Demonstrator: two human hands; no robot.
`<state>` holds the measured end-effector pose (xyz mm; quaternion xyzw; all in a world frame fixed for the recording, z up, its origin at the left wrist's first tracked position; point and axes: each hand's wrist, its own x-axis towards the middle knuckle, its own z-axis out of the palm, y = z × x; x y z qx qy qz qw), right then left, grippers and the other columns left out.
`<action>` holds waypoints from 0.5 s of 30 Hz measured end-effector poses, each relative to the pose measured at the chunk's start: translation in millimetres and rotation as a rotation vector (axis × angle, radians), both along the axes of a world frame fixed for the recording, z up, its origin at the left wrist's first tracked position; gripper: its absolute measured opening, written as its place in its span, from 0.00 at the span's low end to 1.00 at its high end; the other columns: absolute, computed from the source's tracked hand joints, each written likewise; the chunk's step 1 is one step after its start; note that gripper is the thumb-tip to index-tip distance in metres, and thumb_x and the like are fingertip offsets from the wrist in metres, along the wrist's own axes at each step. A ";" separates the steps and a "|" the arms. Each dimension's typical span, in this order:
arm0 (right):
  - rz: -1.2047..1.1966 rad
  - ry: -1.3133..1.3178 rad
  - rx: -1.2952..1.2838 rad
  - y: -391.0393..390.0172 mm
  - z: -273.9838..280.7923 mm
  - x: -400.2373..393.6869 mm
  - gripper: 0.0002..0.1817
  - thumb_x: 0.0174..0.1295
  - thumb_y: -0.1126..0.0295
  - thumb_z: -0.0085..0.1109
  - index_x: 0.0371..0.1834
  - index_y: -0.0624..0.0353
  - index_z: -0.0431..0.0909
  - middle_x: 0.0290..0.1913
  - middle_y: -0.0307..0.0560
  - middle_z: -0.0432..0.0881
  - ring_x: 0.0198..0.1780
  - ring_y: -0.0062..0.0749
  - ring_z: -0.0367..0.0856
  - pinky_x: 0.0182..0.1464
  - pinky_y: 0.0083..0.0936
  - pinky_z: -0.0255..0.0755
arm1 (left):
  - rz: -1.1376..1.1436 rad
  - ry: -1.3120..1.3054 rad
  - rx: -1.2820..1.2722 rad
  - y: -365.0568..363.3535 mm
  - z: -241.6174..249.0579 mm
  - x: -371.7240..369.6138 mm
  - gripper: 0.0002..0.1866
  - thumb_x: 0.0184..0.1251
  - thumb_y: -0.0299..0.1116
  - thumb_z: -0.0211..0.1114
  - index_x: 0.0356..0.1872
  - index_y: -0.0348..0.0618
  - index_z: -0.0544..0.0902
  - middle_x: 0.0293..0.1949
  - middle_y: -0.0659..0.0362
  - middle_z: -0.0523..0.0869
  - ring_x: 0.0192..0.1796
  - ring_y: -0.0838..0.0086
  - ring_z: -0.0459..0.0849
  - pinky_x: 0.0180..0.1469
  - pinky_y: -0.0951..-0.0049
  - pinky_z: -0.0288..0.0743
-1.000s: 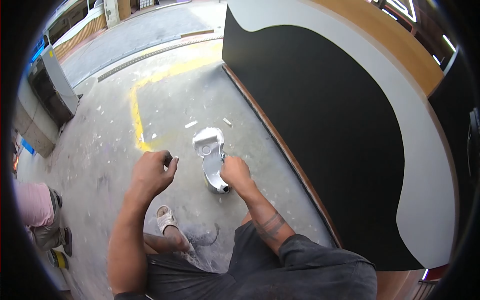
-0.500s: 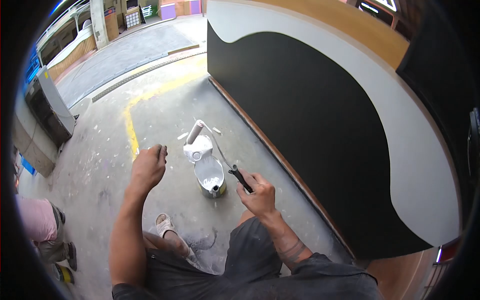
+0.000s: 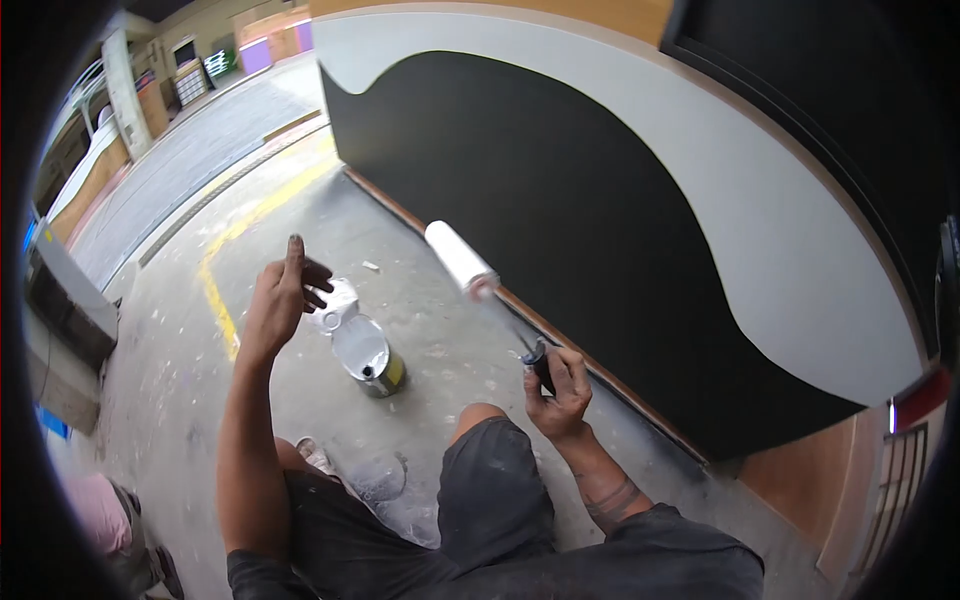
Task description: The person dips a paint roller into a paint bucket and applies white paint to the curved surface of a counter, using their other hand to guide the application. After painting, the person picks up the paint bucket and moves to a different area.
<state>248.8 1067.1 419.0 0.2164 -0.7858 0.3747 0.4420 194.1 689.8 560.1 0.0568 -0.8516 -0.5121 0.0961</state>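
Observation:
My right hand [image 3: 562, 392] is wrapped round the dark handle of a paint roller [image 3: 460, 258]. The roller's white sleeve points up and away from me, overlapping the lower edge of the black-and-white panel [image 3: 560, 200] in this view. My left hand [image 3: 284, 300] is raised with the thumb up and fingers apart, holding nothing. Just beyond it on the floor stands an open paint can [image 3: 390, 375], its inside coated white. The can's white-smeared lid [image 3: 335, 305] leans out at its far side.
The panel runs along my right side on a brown base. A yellow line [image 3: 212, 280] crosses the speckled concrete floor. At the lower left, another person in a pink top [image 3: 100, 515] is close by. A grey cabinet [image 3: 75, 300] stands at the left.
The roller has swung from above the can's lid to the right, towards the panel. My left hand's fingers have opened. My view has turned to the right.

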 end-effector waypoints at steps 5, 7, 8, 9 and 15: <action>-0.176 0.000 0.069 64.7 25.0 10.8 0.26 0.70 0.76 0.67 0.72 0.69 0.80 0.47 0.54 0.83 0.42 0.40 0.86 0.45 0.35 0.84 | -0.419 -0.027 0.416 80.9 43.4 -35.2 0.52 0.84 0.75 0.33 0.56 0.29 0.87 0.46 0.41 0.92 0.44 0.58 0.92 0.51 0.60 0.86; -0.235 -0.001 0.127 89.4 52.0 13.3 0.28 0.70 0.76 0.68 0.73 0.68 0.80 0.46 0.55 0.84 0.42 0.42 0.86 0.46 0.37 0.83 | -0.591 -0.094 0.627 101.3 43.2 -52.9 0.53 0.84 0.75 0.30 0.59 0.29 0.86 0.48 0.40 0.92 0.47 0.55 0.92 0.54 0.58 0.86; -0.257 0.011 0.185 103.6 72.9 12.2 0.27 0.70 0.76 0.68 0.73 0.67 0.80 0.45 0.55 0.84 0.42 0.43 0.86 0.47 0.37 0.83 | -0.612 -0.090 0.628 110.4 41.2 -60.6 0.53 0.84 0.75 0.30 0.59 0.29 0.86 0.48 0.40 0.92 0.47 0.55 0.92 0.54 0.58 0.86; -0.279 0.036 0.261 117.4 96.3 10.3 0.26 0.70 0.77 0.68 0.73 0.67 0.80 0.45 0.55 0.84 0.41 0.45 0.87 0.46 0.37 0.84 | -0.715 -0.124 0.784 117.6 40.8 -70.5 0.53 0.84 0.75 0.30 0.60 0.28 0.85 0.48 0.40 0.92 0.48 0.54 0.92 0.55 0.58 0.86; -0.365 0.042 0.676 184.6 225.9 38.4 0.24 0.71 0.78 0.67 0.71 0.64 0.82 0.47 0.56 0.87 0.41 0.50 0.89 0.43 0.39 0.84 | -0.910 -0.197 1.132 177.0 23.1 -110.2 0.58 0.81 0.77 0.23 0.63 0.24 0.81 0.53 0.35 0.89 0.58 0.46 0.90 0.64 0.51 0.86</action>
